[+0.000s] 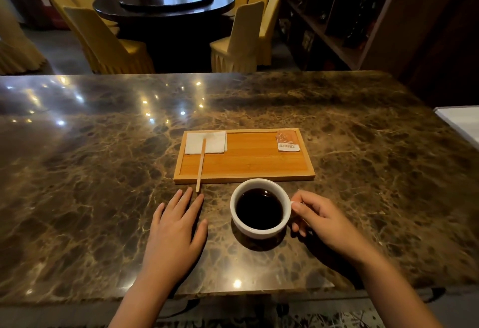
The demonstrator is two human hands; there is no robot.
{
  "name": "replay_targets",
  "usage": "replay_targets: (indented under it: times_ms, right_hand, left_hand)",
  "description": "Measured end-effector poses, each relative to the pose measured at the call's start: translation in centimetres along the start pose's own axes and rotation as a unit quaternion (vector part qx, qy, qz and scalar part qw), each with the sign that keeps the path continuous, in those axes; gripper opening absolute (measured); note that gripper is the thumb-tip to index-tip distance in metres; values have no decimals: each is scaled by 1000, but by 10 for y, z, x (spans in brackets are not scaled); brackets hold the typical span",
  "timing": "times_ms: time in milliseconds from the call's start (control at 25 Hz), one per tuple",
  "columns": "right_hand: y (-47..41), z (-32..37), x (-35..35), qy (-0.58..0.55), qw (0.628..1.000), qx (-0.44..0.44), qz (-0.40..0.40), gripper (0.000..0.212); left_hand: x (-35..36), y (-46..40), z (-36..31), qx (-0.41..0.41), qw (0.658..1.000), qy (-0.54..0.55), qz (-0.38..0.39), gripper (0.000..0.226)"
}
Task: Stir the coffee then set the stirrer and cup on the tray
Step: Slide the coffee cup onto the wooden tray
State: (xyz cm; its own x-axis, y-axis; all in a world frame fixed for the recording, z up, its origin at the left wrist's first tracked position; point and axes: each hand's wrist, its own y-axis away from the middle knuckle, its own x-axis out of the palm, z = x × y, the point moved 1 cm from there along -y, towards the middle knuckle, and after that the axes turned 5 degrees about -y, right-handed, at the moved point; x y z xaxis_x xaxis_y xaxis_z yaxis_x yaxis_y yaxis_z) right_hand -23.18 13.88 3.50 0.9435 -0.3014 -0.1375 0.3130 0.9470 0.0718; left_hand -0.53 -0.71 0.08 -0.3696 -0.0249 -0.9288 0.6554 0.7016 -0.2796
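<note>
Head view looks down on a marbled desk (103,172) with both bare hands resting near its front edge. The left hand (176,226) lies flat, palm down, fingers spread and holding nothing. Just beyond its fingertips, almost touching the middle one, is the near end of the wooden stirrer (201,164); the stick runs away from the hand, crosses the front rim of the wooden tray (243,178), and its far end lies on a white napkin (206,142) in the tray's far left corner. The right hand (321,217) is curled, thumb and fingers pinching the handle of the white cup (259,210), which is hidden under them. The cup stands upright on the desk directly to the left of that hand, between the two hands, filled with dark coffee, its far rim just short of the tray's front edge. An orange sachet (287,141) lies in the tray's far right corner, beyond the right hand
</note>
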Motion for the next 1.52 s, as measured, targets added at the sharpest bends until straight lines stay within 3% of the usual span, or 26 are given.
replay_targets:
  times_ms: [640,960,1360,1440,1520]
  right_hand:
    - [-54,35,-8,-44,993,-25,-111,28]
    - [-84,25,-11,-70,984,11,-165,30]
    - [-86,17,-11,-66,986,32,-151,26]
    - [-83,17,-9,-36,984,33,-174,22]
    - [-79,22,-10,77,972,6,-222,13]
  left_hand:
    - [3,0,1,-1,1000,-8,-10,55]
    - [4,-1,2,0,1000,-6,-10,54]
    - [3,-1,2,-1,1000,-7,-8,54]
    - [3,0,1,-1,1000,-7,-8,54]
    - [3,-1,1,-1,1000,-8,-8,53]
